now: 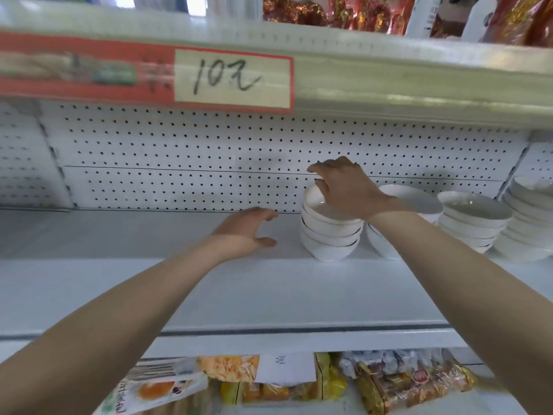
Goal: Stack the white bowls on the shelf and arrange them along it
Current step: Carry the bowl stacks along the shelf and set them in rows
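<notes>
**Item:** white bowls on a shop shelf, stacking and spacing in progress.

**Location of goods:** all at the right half of the shelf. Small-bowl stack, several deep, stands leftmost. Just right of it is a wide-bowl stack, then a third stack and a fourth stack at the far right edge.

**Hands:** well apart.
- The right hand sits on top of the small-bowl stack with its fingers bent over the far rim. I cannot tell whether they pinch the rim or only rest there.
- The left hand is spread, holds nothing, and lies on the bare shelf just left of that stack.

**Step in hand (judgement):** settling or shifting the small-bowl stack leftward along the shelf.

**Next move calls for:** steadying the stack from top and side together, since nested bowls may tip or slide if pushed high up.

**Obscured:**
- The right forearm covers much of the wide-bowl stack, so its count is unknown.
- The fourth stack is cut off by the frame.
- The price label above is blurred.
- The snack packets below are indistinct.
</notes>
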A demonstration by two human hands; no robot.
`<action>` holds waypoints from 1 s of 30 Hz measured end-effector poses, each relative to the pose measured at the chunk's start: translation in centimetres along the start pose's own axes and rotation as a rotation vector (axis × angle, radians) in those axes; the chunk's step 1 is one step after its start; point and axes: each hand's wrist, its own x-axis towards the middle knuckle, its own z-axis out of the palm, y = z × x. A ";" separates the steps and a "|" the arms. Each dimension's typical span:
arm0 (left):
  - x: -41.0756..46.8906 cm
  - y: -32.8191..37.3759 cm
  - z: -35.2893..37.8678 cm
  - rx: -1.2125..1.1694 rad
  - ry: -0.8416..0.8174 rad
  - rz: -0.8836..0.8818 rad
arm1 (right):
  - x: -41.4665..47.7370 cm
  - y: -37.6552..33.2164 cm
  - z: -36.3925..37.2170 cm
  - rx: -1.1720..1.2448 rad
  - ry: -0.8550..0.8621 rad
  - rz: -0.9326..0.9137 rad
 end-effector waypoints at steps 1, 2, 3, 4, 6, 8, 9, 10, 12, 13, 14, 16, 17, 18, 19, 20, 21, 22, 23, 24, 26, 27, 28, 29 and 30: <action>-1.1 -0.6 -0.9 0.039 0.013 -0.001 | 0.1 -1.4 -0.3 0.003 0.020 -0.031; -2.3 -1.3 -1.8 0.075 0.023 -0.005 | 0.3 -3.0 -0.5 0.010 0.029 -0.057; -3.7 -2.1 -2.7 0.114 0.036 -0.009 | 0.5 -4.6 -0.6 0.013 0.031 -0.081; -5.2 -3.0 -3.6 0.153 0.049 -0.015 | 0.7 -6.3 -0.7 0.011 0.029 -0.104; -8.6 -4.8 -5.6 0.226 0.084 -0.028 | 1.0 -10.1 -0.8 0.015 0.014 -0.142; -12.4 -7.0 -7.7 0.281 0.122 -0.042 | 1.2 -14.4 -0.8 0.030 -0.014 -0.175; -14.5 -8.1 -8.8 0.295 0.140 -0.050 | 1.3 -16.7 -0.9 0.040 -0.030 -0.192; -16.6 -9.3 -9.8 0.304 0.157 -0.057 | 1.3 -19.0 -0.8 0.049 -0.036 -0.213; -20.9 -11.6 -11.9 0.329 0.187 -0.077 | 1.5 -23.7 -0.7 0.078 -0.018 -0.266; -23.2 -12.7 -12.9 0.342 0.203 -0.095 | 1.6 -26.1 -0.7 0.101 -0.003 -0.291; -25.4 -13.8 -13.9 0.351 0.221 -0.116 | 1.7 -28.5 -0.7 0.122 0.009 -0.318; -30.0 -15.9 -15.9 0.375 0.261 -0.158 | 2.1 -33.3 -0.8 0.153 0.024 -0.386; -32.2 -16.8 -16.9 0.392 0.282 -0.179 | 2.3 -35.7 -0.9 0.169 0.033 -0.424; -34.5 -17.8 -17.8 0.404 0.302 -0.200 | 2.5 -38.1 -1.0 0.190 0.044 -0.462; -36.7 -18.6 -18.7 0.412 0.323 -0.217 | 2.7 -40.5 -1.1 0.214 0.059 -0.498; -38.7 -19.4 -19.6 0.421 0.344 -0.236 | 2.9 -42.9 -1.1 0.237 0.074 -0.527; -40.6 -20.2 -20.5 0.434 0.364 -0.254 | 3.1 -45.1 -1.3 0.258 0.087 -0.548; -42.3 -20.9 -21.3 0.447 0.380 -0.276 | 3.3 -47.3 -1.5 0.277 0.097 -0.562; -43.8 -21.7 -22.1 0.452 0.390 -0.304 | 3.5 -49.3 -1.6 0.292 0.103 -0.573; -45.1 -22.6 -22.8 0.450 0.395 -0.332 | 3.7 -51.1 -1.9 0.307 0.112 -0.580; -47.0 -24.1 -24.0 0.426 0.407 -0.372 | 4.3 -53.8 -2.5 0.334 0.136 -0.583; -47.6 -24.9 -24.4 0.413 0.421 -0.382 | 4.6 -54.8 -2.7 0.339 0.145 -0.581; -48.0 -25.5 -24.7 0.405 0.433 -0.389 | 5.1 -55.7 -2.9 0.338 0.152 -0.575; -48.4 -26.1 -25.0 0.399 0.447 -0.392 | 5.5 -56.3 -3.1 0.338 0.161 -0.563; -48.6 -26.7 -25.1 0.393 0.459 -0.388 | 6.0 -56.8 -3.2 0.343 0.170 -0.543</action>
